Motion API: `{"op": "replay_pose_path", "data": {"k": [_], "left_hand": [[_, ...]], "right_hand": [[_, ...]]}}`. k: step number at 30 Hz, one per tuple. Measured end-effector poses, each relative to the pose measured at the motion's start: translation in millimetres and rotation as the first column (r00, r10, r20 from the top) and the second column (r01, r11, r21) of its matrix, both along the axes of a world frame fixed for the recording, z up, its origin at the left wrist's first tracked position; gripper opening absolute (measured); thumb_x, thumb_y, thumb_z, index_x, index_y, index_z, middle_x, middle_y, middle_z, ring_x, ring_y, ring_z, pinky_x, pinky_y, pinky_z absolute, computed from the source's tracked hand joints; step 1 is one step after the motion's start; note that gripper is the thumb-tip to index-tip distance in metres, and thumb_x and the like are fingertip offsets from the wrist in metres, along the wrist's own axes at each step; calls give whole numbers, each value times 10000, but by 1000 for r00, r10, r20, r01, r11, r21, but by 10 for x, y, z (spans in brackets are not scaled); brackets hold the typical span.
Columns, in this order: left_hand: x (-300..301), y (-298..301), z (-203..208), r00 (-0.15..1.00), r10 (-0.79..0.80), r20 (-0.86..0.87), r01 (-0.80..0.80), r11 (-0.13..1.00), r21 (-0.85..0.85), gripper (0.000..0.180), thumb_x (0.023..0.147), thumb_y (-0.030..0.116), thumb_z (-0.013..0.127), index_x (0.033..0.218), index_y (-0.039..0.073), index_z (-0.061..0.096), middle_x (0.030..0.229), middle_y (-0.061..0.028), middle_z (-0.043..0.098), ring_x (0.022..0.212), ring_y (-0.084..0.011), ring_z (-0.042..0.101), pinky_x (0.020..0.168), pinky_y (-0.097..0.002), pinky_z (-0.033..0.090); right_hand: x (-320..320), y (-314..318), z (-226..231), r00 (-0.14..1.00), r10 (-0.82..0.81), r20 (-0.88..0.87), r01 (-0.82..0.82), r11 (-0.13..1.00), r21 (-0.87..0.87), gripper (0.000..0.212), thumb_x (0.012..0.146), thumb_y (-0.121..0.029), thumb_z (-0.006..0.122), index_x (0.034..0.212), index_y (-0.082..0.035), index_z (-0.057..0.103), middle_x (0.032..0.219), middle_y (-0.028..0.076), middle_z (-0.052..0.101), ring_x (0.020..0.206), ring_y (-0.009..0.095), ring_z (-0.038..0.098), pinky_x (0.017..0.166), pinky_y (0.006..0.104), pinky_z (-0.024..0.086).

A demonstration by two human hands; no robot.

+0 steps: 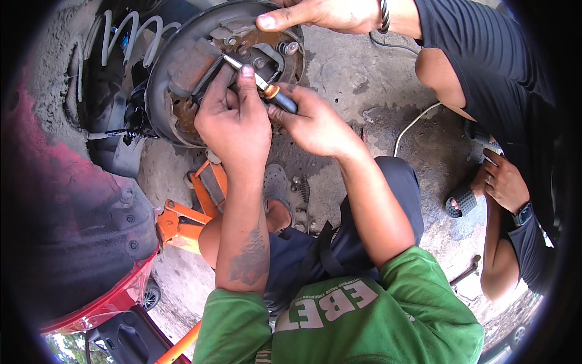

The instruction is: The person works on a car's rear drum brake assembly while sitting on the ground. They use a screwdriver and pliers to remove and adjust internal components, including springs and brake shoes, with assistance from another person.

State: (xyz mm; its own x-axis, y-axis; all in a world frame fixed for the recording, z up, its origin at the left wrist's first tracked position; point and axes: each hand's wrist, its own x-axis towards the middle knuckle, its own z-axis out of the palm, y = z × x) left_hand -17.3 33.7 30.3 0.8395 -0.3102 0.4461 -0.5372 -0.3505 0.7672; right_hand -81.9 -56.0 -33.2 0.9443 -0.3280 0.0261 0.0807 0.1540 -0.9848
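The drum brake assembly (189, 74), with curved shoes, a coil spring and a round dark backing plate, is in front of me at the top. My right hand (315, 123) grips the dark handle of a tool that looks like long-nose pliers (251, 74). Its tapered silver tip points up and left over the brake parts. My left hand (237, 124) is closed beside the spring, thumb raised against the tool's shank. What its fingers pinch is hidden. Another person's hand (327, 15) reaches in from the upper right, thumb at the plate's edge.
An orange jack (182, 221) stands below the brake on the left, near the red car body (115, 297). A suspension coil (130, 36) hangs behind the plate. Small metal parts (303, 185) lie on the concrete. A co-worker squats at the right, near a pale cable (412, 124).
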Motion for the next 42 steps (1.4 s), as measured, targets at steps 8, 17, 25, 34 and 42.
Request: {"op": "replay_pose_path", "data": {"k": [8, 17, 25, 34, 42], "left_hand": [[-8, -27, -8, 999, -41, 0, 41, 996, -80, 267, 979, 37, 647, 1143, -172, 624, 862, -87, 692, 697, -62, 616, 588, -199, 469], [-16, -46, -43, 998, -31, 46, 36, 992, -123, 235, 966, 39, 657, 1119, -140, 642, 753, -38, 632, 616, -30, 539, 521, -193, 388], [-15, -41, -60, 996, -13, 92, 25, 990, -136, 196, 935, 56, 692, 1060, -94, 679, 537, 38, 506, 464, -6, 400, 439, -211, 297], [-21, -46, -43, 997, 28, 72, -19, 992, -123, 243, 922, 107, 710, 1073, -83, 687, 482, 25, 448, 436, -33, 385, 434, -248, 290], [-21, -4, -48, 996, 50, 75, -47, 998, -39, 248, 857, 105, 779, 1045, -44, 715, 633, -21, 598, 468, -60, 385, 460, -256, 330]], "right_hand": [[-57, -67, 89, 998, 65, -12, -65, 997, 36, 321, 925, -139, 634, 1190, 42, 632, 977, 206, 711, 921, 254, 670, 869, 392, 509], [-45, -102, 45, 989, 149, 6, -149, 981, 123, 329, 959, -171, 627, 1219, 31, 617, 835, 96, 657, 786, 140, 613, 704, 323, 524], [-95, -89, 14, 996, 84, 17, -85, 982, 169, 413, 968, -152, 616, 1337, 16, 538, 963, 99, 641, 768, 134, 614, 675, 308, 550], [-410, -337, 83, 988, 141, 57, -32, 563, -826, 238, 940, -159, 599, 1128, -27, 534, 882, 84, 589, 784, 189, 620, 692, 323, 537], [-188, -590, 455, 685, 608, 402, 365, 192, -911, 113, 896, -166, 602, 875, -73, 542, 748, 57, 536, 732, 216, 608, 657, 337, 513]]}}
